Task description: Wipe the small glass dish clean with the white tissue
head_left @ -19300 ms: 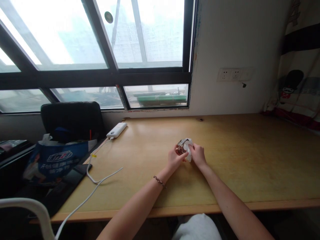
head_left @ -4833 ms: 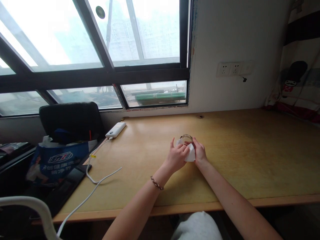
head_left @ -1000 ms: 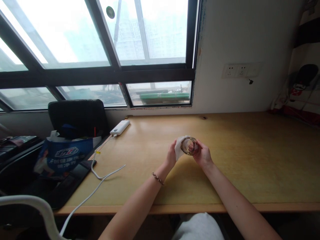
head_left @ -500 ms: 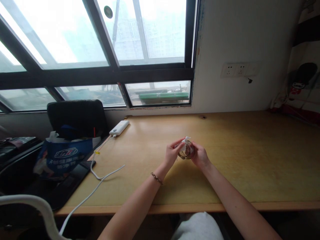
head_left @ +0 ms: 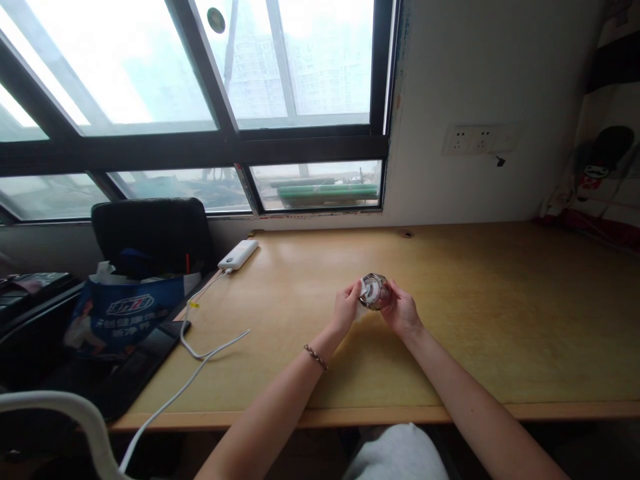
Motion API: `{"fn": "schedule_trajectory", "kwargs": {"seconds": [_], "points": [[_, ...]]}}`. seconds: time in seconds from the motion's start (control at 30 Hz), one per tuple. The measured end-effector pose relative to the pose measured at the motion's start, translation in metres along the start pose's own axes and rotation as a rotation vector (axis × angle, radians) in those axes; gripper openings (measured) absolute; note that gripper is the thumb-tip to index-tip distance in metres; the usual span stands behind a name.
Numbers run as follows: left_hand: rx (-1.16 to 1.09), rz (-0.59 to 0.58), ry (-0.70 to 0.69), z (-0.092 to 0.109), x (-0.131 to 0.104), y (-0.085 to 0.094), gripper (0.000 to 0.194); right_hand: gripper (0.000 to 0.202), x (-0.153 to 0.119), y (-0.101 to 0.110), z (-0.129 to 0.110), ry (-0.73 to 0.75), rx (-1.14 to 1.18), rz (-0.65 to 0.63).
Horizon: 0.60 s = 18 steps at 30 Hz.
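Note:
A small clear glass [head_left: 383, 291] is held above the middle of the table, its round mouth tilted toward me. My right hand [head_left: 401, 311] is closed around its right side. A crumpled white tissue [head_left: 367, 291] lies over the left part of the rim, and some white shows inside the glass. My left hand [head_left: 346, 307] pinches the tissue with the thumb against the rim; its other fingers are hidden behind. A braided bracelet [head_left: 315, 357] circles my left wrist.
On the wooden table [head_left: 500, 320], a white power bank [head_left: 239, 255] lies at the back left, with a white cable [head_left: 200, 358] running from it toward me. A black chair [head_left: 150, 227] with a blue bag [head_left: 130, 307] stands left of the table. Windows and wall sockets [head_left: 471, 139] are behind.
My left hand has shifted the tissue from the top of the glass down to its left rim. The glass has turned so its mouth faces me more.

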<state>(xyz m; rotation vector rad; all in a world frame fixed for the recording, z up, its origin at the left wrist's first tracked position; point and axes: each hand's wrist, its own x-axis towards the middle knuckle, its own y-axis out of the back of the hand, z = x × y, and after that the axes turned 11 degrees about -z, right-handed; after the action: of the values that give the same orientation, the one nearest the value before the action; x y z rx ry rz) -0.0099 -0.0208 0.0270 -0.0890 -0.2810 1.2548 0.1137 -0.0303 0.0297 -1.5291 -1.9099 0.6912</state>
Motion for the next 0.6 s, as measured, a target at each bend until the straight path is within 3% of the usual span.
{"fn": "schedule_trajectory", "kwargs": {"seconds": [0.13,0.23,0.33,0.47,0.6], "points": [[-0.049,-0.003,0.067,-0.008,0.0,-0.002,0.042,0.016,0.002,0.002,-0.001,0.032,0.039,0.033],[0.063,0.047,0.051,-0.009,-0.002,-0.007,0.043,0.016,0.004,0.004,-0.003,0.043,0.125,0.064],[0.272,0.095,-0.024,-0.008,-0.009,-0.016,0.043,0.017,0.006,0.005,-0.006,0.057,0.214,0.07],[0.431,0.063,-0.144,-0.005,-0.02,-0.026,0.038,0.018,0.007,0.006,-0.01,0.077,0.285,0.084],[0.556,0.08,-0.268,-0.002,-0.022,-0.026,0.037,0.019,0.007,0.004,-0.01,0.056,0.311,0.082]]}}
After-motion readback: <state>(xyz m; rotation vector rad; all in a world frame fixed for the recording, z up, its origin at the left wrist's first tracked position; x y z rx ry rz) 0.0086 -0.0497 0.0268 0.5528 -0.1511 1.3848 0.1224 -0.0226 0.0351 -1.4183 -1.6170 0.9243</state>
